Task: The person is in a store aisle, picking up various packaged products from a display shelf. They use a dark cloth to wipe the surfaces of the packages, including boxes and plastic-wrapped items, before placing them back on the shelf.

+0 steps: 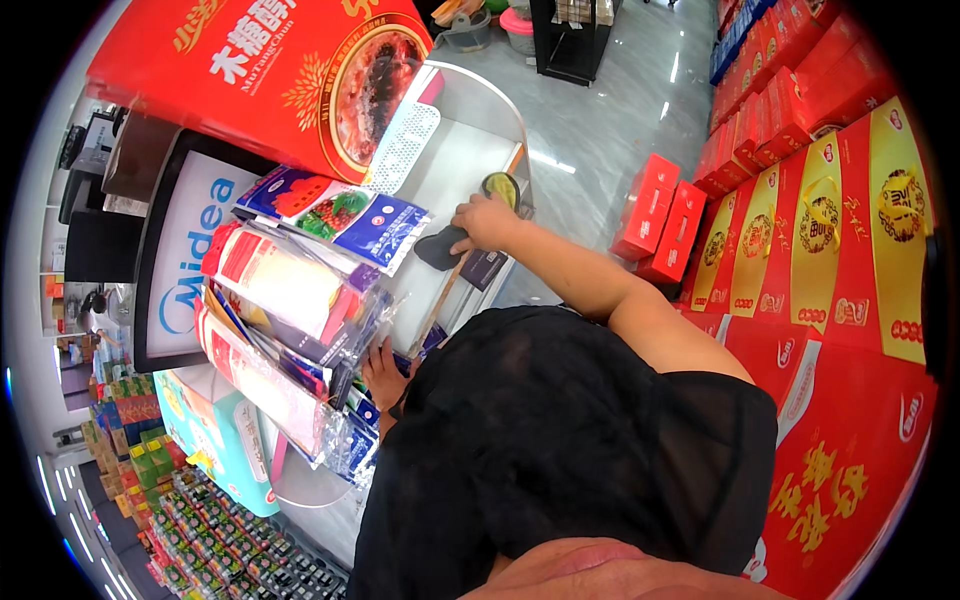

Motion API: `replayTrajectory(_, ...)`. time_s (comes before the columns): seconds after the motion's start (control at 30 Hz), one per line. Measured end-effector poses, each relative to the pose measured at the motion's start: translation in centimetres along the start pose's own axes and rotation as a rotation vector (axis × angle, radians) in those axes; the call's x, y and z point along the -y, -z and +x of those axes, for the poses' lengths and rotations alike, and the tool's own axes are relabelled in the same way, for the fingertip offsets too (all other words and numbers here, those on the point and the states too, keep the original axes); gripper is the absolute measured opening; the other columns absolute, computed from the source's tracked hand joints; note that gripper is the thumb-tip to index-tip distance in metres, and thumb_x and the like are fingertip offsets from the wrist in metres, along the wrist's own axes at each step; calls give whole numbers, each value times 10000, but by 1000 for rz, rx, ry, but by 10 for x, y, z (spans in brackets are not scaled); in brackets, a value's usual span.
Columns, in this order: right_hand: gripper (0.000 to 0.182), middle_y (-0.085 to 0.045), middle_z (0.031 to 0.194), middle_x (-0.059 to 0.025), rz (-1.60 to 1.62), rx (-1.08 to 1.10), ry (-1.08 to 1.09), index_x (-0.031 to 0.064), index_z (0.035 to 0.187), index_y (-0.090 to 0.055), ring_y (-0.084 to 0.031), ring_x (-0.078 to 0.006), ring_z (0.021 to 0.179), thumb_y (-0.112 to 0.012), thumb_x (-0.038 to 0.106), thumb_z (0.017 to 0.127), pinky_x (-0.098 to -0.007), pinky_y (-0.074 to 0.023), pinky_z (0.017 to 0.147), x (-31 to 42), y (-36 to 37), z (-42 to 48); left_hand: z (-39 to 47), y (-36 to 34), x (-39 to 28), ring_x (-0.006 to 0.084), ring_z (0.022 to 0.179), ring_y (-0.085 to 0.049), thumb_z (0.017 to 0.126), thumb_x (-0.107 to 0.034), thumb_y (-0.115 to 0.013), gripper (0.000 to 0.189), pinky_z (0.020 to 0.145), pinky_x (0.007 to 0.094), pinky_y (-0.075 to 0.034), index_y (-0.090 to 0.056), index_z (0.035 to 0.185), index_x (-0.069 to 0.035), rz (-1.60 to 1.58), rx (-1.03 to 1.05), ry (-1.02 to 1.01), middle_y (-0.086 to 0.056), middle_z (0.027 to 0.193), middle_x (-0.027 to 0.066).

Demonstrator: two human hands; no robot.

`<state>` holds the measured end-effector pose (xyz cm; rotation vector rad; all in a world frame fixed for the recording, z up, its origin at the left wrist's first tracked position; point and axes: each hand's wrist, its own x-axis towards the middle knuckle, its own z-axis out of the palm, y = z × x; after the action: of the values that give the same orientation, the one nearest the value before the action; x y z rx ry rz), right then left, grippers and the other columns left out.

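Observation:
My right hand reaches over a white display counter, its fingers closed on a dark grey flat piece shaped like an insole. Just beyond the knuckles shows a yellow-green oval thing with a black rim; whether it is joined to the grey piece is hidden. A small dark printed box lies below that wrist. Lower left, my left hand rests with fingers spread against the counter, beside a stack of plastic-wrapped packets. A blue and white packet lies on top near the counter.
A large red carton and a Midea-branded panel stand behind the packets. Red gift boxes are stacked at right, with two smaller red boxes on the tiled floor. A turquoise box sits at lower left.

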<state>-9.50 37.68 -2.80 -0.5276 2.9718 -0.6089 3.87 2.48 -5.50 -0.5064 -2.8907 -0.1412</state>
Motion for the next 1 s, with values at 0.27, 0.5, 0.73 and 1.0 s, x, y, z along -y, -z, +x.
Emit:
replayTrajectory(0.27,731,-651,997,-221,544,285,-445,-28,1050,-645,-624,-340,947,-568,644,772,-409,-471,831,-7,-56,-110,-4,4,-3,389,1130,-426,796,-471,-613,634,974,512,-320,-459,1289,-102,-3,7,7,-422,1345,153)
replayTrajectory(0.5,662,-668,977,-164,844,-280,-749,-5,1079,-634,-636,-230,926,-678,559,734,-333,-472,820,-17,3,-147,-4,21,-14,395,1315,-267,825,-445,-610,638,1063,515,-240,-421,1319,-89,-41,179,117,-341,1415,149)
replayTrajectory(0.73,747,-552,1172,-218,552,-541,-372,133,1361,-359,-576,-357,1041,-712,356,741,-393,-462,883,19,20,-24,-1,15,-15,403,1189,-337,739,-489,-660,772,1009,522,-241,-398,1355,-104,-66,82,53,-393,1325,190)
replayTrajectory(1.0,353,-601,1105,-85,15,15,-25,215,1068,-651,-523,-299,1079,-587,199,721,-418,-480,853,52,-38,25,-1,24,-18,375,1225,-368,720,-528,-655,793,1046,492,-239,-424,1348,-102,-32,132,186,-452,1300,180)
